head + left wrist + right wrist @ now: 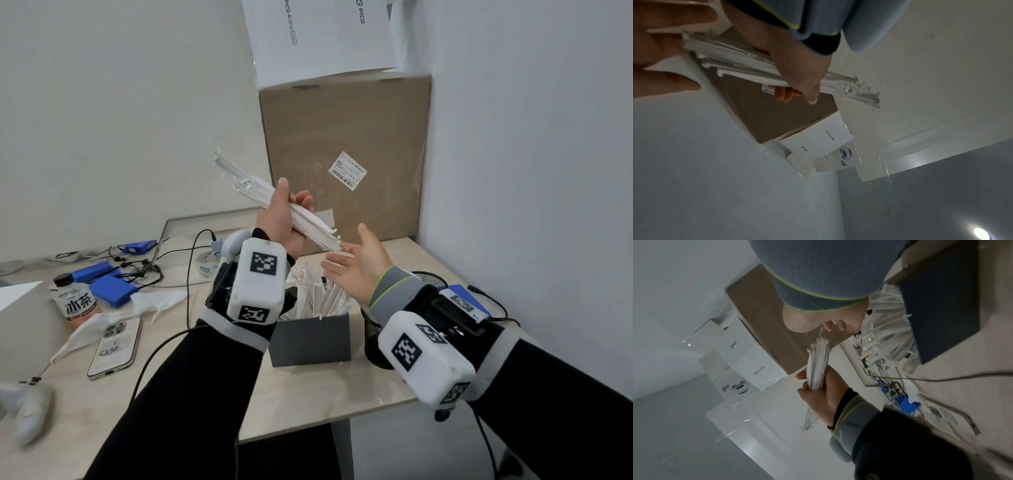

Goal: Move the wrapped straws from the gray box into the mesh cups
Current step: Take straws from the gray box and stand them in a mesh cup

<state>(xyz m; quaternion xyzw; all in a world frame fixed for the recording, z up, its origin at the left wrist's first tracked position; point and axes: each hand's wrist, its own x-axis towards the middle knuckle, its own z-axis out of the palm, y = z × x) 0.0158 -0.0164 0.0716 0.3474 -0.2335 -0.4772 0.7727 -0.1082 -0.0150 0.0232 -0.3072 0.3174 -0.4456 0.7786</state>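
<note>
My left hand [291, 200] is raised above the table and grips a bundle of white wrapped straws [253, 186] around its middle, tilted up to the left. The left wrist view shows that grip [797, 76] on the bundle [748, 65]. My right hand [349, 255] is open, palm up, its fingers at the bundle's lower end. Below stands the gray box [310, 342] with several more wrapped straws [322, 298] upright in it. A black mesh cup [371, 337] sits right of the box, mostly hidden by my right wrist. The right wrist view shows the bundle [818, 363] and the box [941, 313].
A tall cardboard box [342, 137] stands behind the gray box, with a white Pico carton [308, 34] on top. A wall closes the right side. To the left lie a phone [114, 346], a drink bottle [77, 303], blue packs [109, 289], cables and crumpled paper.
</note>
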